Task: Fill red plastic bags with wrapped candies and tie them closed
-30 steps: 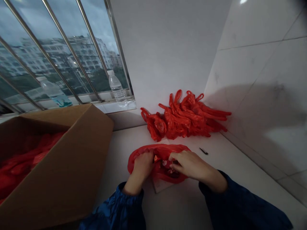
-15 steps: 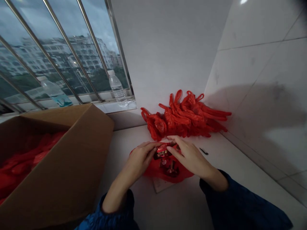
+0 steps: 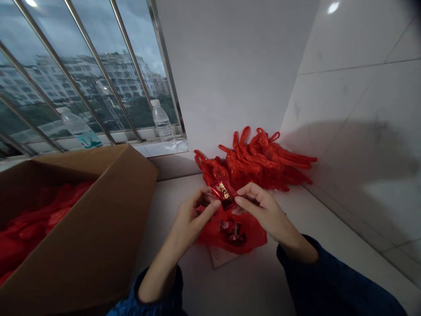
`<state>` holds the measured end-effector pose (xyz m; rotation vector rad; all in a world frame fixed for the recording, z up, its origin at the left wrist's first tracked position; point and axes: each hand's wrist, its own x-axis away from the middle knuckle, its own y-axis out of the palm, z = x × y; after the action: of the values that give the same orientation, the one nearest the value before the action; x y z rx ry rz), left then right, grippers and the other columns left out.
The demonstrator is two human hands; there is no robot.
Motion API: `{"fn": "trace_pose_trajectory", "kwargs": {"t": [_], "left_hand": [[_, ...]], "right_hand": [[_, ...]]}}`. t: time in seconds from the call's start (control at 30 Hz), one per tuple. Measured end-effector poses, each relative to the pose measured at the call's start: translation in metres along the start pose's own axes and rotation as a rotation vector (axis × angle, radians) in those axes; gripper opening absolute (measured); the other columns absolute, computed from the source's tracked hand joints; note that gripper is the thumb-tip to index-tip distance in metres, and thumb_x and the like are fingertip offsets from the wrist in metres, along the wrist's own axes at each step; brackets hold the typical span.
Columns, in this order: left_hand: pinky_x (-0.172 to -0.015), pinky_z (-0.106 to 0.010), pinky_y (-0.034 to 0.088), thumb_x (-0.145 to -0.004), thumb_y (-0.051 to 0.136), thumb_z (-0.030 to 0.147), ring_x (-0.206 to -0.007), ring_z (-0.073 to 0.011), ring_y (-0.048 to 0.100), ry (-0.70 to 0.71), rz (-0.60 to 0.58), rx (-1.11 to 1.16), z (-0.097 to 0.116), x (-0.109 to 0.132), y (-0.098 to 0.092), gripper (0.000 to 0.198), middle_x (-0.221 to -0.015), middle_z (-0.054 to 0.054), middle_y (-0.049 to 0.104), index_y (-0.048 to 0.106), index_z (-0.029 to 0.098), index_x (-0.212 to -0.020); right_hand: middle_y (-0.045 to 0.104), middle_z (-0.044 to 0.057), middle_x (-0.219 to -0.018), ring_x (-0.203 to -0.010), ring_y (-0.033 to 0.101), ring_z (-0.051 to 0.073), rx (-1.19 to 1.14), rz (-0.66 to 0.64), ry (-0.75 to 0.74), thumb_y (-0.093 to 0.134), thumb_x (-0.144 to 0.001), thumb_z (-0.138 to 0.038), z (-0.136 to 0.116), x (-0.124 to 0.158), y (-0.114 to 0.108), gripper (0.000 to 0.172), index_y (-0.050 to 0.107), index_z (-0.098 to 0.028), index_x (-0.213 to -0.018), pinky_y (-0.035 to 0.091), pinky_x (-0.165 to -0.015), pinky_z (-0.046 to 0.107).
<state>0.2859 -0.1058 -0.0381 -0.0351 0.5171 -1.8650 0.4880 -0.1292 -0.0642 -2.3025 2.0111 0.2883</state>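
My left hand (image 3: pixel 194 213) and my right hand (image 3: pixel 261 208) both pinch a small red and gold wrapped packet (image 3: pixel 223 192), lifted above the counter. Under them lies an open red plastic bag (image 3: pixel 232 232) with a few small wrapped items inside, on a white card. Just beyond the hands, a pile of tied red plastic bags (image 3: pixel 255 160) lies against the wall corner.
A large open cardboard box (image 3: pixel 85 228) holding red bags stands at the left. Two water bottles (image 3: pixel 163 124) sit on the window sill behind metal bars. Tiled wall runs along the right of the white counter (image 3: pixel 329 245).
Both hands left the bag's opening, took out a small wrapped packet and raised it above the bag. The bag now lies flatter on the counter.
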Motion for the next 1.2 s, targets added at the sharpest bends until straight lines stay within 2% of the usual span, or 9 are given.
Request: {"fn": "trace_pose_trajectory", "kwargs": {"t": [0.1, 0.17, 0.33, 0.4, 0.47, 0.6, 0.77, 1.0, 1.2], "left_hand": [[-0.08, -0.03, 0.054, -0.09, 0.063, 0.035, -0.09, -0.0195, 0.066, 0.021, -0.057, 0.007, 0.004, 0.001, 0.003, 0.025, -0.101, -0.007, 0.072, 0.067, 0.017, -0.106], [-0.084, -0.03, 0.053, -0.093, 0.059, 0.033, -0.093, -0.0195, 0.066, 0.044, -0.09, -0.005, 0.006, 0.003, 0.003, 0.025, -0.106, -0.007, 0.072, 0.068, 0.018, -0.111], [-0.092, -0.031, 0.051, -0.096, 0.058, 0.032, -0.107, -0.02, 0.062, 0.078, -0.174, -0.072, 0.006, 0.006, -0.001, 0.036, -0.122, -0.006, 0.067, 0.062, 0.026, -0.131], [-0.088, -0.03, 0.052, -0.093, 0.061, 0.033, -0.102, -0.0193, 0.064, 0.035, -0.154, -0.048, 0.004, 0.006, -0.002, 0.042, -0.117, -0.005, 0.068, 0.059, 0.027, -0.134], [-0.079, -0.026, 0.052, -0.09, 0.065, 0.033, -0.09, -0.0164, 0.064, 0.003, -0.067, 0.009, 0.002, 0.005, -0.003, 0.045, -0.1, -0.003, 0.069, 0.058, 0.024, -0.134], [-0.068, -0.02, 0.049, -0.089, 0.066, 0.03, -0.073, -0.0108, 0.06, 0.003, 0.039, 0.116, 0.001, 0.002, -0.006, 0.043, -0.081, 0.002, 0.062, 0.058, 0.021, -0.131], [-0.067, -0.02, 0.046, -0.092, 0.063, 0.028, -0.069, -0.0095, 0.057, 0.009, 0.019, 0.105, 0.003, 0.002, -0.009, 0.04, -0.075, 0.003, 0.059, 0.058, 0.02, -0.13], [-0.071, -0.025, 0.05, -0.094, 0.059, 0.035, -0.073, -0.0132, 0.058, -0.021, 0.002, 0.085, 0.006, 0.005, -0.009, 0.044, -0.082, -0.001, 0.064, 0.054, 0.018, -0.135], [-0.069, -0.024, 0.048, -0.095, 0.059, 0.034, -0.072, -0.0124, 0.057, -0.005, -0.009, 0.066, 0.006, 0.005, -0.01, 0.044, -0.081, 0.0, 0.064, 0.054, 0.018, -0.135]], "right_hand": [[0.069, 0.0, -0.09, -0.079, 0.073, 0.016, -0.055, -0.146, 0.057, 0.065, -0.09, -0.039, 0.001, 0.002, 0.003, 0.024, 0.051, -0.022, -0.096, 0.059, -0.078, 0.033], [0.068, 0.002, -0.092, -0.081, 0.072, 0.017, -0.009, -0.197, 0.052, 0.064, -0.091, -0.041, 0.0, 0.004, 0.004, 0.023, 0.052, -0.021, -0.096, 0.058, -0.075, 0.031], [0.067, 0.0, -0.091, -0.081, 0.069, 0.014, 0.12, -0.081, -0.02, 0.058, -0.095, -0.042, -0.003, 0.003, 0.0, 0.022, 0.059, -0.022, -0.102, 0.057, -0.076, 0.028], [0.066, -0.001, -0.089, -0.079, 0.068, 0.013, 0.103, -0.075, -0.03, 0.058, -0.095, -0.042, -0.002, 0.002, -0.002, 0.021, 0.061, -0.022, -0.096, 0.057, -0.075, 0.027], [0.064, -0.001, -0.086, -0.079, 0.067, 0.014, 0.08, -0.069, -0.025, 0.059, -0.094, -0.041, -0.003, 0.001, -0.004, 0.02, 0.061, -0.022, -0.089, 0.057, -0.074, 0.027], [0.065, -0.002, -0.08, -0.074, 0.068, 0.014, 0.133, -0.065, 0.008, 0.059, -0.094, -0.039, -0.008, 0.003, -0.005, 0.019, 0.061, -0.023, -0.086, 0.055, -0.069, 0.026], [0.065, -0.001, -0.071, -0.07, 0.067, 0.015, 0.206, -0.045, 0.004, 0.055, -0.096, -0.036, -0.014, 0.004, -0.005, 0.02, 0.063, -0.022, -0.085, 0.05, -0.066, 0.026], [0.064, -0.002, -0.071, -0.069, 0.066, 0.014, 0.209, -0.017, -0.008, 0.054, -0.097, -0.035, -0.012, 0.003, -0.006, 0.023, 0.063, -0.021, -0.081, 0.047, -0.067, 0.025], [0.066, -0.002, -0.066, -0.069, 0.065, 0.014, 0.254, 0.005, -0.074, 0.049, -0.1, -0.038, -0.012, 0.004, -0.006, 0.033, 0.061, -0.021, -0.074, 0.045, -0.069, 0.026]]}}
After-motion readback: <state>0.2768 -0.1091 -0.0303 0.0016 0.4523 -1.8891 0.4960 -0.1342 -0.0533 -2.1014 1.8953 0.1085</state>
